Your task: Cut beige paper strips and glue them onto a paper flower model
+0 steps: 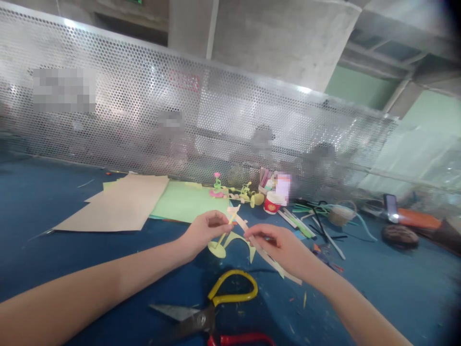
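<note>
My left hand (pixel 209 230) pinches the thin stem of a small yellow paper piece (pixel 217 249), which has a round disc at its lower end. In my right hand (pixel 275 242) is a long pale pink paper strip (pixel 268 259); its upper end reaches the top of the stem, and its tail hangs down to the right. A yellow-green curved paper scrap (pixel 236 236) lies between the hands. Nearer to me are open scissors (pixel 203 319) with one yellow and one red handle, the lower blade dark and partly out of frame.
Beige paper sheets (pixel 118 206) and green sheets (pixel 187 202) lie at the left. Small paper flowers (pixel 248 194), a red and white cup (pixel 272 202) and loose strips (pixel 297 223) stand behind. At the right are a phone (pixel 391 208) and a dark rounded object (pixel 399 237). A perforated metal screen (pixel 223 115) borders the blue table.
</note>
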The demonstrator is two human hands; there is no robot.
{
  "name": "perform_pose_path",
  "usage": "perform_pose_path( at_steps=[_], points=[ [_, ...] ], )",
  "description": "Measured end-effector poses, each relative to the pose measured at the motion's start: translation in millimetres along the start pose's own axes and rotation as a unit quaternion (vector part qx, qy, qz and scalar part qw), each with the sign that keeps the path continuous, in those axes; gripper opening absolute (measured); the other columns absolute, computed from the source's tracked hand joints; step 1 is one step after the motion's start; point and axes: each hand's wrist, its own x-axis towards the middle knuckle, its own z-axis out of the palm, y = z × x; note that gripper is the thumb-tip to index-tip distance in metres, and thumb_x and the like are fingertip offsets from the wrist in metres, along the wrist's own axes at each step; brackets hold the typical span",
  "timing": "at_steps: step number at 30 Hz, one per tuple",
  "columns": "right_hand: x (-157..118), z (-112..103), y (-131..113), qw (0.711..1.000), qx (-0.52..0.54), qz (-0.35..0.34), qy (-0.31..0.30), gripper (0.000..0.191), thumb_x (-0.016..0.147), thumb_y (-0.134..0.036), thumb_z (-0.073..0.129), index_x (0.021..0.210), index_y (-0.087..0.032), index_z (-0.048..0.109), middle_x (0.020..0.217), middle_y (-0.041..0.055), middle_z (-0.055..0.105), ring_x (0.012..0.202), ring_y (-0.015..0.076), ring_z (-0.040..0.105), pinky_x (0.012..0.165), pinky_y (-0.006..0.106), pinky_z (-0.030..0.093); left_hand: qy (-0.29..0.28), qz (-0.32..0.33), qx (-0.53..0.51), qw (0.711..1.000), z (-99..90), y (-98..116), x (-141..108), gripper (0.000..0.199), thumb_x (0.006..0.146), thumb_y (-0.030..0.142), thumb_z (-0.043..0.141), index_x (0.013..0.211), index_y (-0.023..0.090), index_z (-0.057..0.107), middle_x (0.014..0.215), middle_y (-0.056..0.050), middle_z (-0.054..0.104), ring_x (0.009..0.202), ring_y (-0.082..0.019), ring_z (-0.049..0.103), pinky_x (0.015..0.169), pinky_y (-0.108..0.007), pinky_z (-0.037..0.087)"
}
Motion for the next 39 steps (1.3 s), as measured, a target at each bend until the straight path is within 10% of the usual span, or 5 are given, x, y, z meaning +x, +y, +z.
perform_pose_path(
  at_steps=[24,33,39],
  points=[
    [0,-5,13,0.993,-0.11,-0.046,0.018,0.022,0.078,-0.02,0.051,0.092,-0.025,0.068,0.092,0.0027,0.068,0.077,0.0173,0.062,0.067,0.029,0.05,-0.039,0.023,0.211,0.976,-6.3,-3,-2,0.028,0.071,0.04,0.063,0.085,0.015,0.064,0.077,-0.003,0.065,0.068,-0.014,0.057,0.065,-0.025,0.043],
    [10,3,-23,0.927,-0.321,-0.195,0.017,0.017,0.083,-0.028,0.053,0.079,-0.025,0.069,0.077,0.0046,0.067,0.08,0.0205,0.055,0.072,0.033,0.04,-0.048,0.051,0.239,0.968,-6.0,8,-7,0.026,0.073,0.038,0.061,0.085,0.016,0.067,0.078,-0.003,0.066,0.072,-0.015,0.056,0.067,-0.026,0.042],
    [24,-2,-58,0.938,-0.324,-0.121,-0.033,0.011,0.069,-0.018,0.059,0.07,-0.025,0.068,0.064,0.0004,0.065,0.065,0.0165,0.054,0.057,0.027,0.035,-0.067,0.049,0.255,0.964,-2.6,13,-9,0.017,0.07,0.03,0.065,0.081,0.018,0.069,0.082,-0.002,0.069,0.079,-0.018,0.06,0.073,-0.026,0.043]
  ],
)
